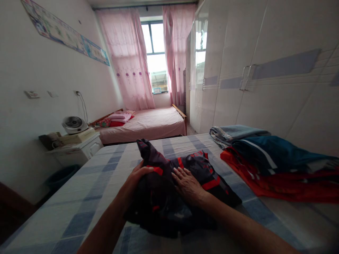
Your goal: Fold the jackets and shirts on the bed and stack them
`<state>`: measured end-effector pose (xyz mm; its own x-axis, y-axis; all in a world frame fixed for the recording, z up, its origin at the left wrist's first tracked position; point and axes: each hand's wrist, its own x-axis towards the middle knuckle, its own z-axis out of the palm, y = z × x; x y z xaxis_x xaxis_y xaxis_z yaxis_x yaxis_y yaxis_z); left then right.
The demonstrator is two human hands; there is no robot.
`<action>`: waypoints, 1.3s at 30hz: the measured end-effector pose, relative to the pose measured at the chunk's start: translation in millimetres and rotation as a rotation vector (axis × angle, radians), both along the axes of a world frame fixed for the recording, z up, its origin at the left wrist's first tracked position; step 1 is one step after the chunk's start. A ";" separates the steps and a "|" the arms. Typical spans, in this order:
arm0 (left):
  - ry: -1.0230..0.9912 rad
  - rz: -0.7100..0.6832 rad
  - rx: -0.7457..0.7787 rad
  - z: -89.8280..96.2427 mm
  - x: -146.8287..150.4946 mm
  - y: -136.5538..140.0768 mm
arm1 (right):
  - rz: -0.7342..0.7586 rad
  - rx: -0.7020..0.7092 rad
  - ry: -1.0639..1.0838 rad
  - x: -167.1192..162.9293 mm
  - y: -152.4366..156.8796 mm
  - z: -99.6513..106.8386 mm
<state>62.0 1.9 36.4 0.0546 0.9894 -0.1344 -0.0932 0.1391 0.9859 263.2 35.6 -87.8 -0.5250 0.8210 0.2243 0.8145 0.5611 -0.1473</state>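
A black garment with red stripes and red lettering [164, 197] lies bunched and partly folded on the bed in front of me; its exact kind I cannot tell. My left hand [136, 178] grips its left side, thumb on top and the fingers mostly hidden behind the cloth. Flat on the middle of the garment rests my right hand [186, 183], its fingers stretched out and pressing the fabric. One dark corner of the cloth stands up just beyond my left hand.
A blue and white checked sheet [92, 197] covers the bed. To the right lie stacked clothes: a teal piece with a white stripe [275, 151], a red one [251, 180] and a grey-blue one [238, 132]. White wardrobes [238, 70] line the right side. A fan [74, 123] stands at left.
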 end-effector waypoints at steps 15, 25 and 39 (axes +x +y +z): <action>0.194 -0.479 0.279 -41.9 179.1 38.6 | 0.036 -0.390 0.040 88.7 -131.3 76.0; 1.018 -0.545 1.022 -59.9 101.6 -2.0 | 0.050 0.149 0.222 73.1 -33.5 125.4; 1.071 -0.741 1.063 -111.0 121.9 -8.8 | -0.332 0.093 0.043 67.3 73.0 17.9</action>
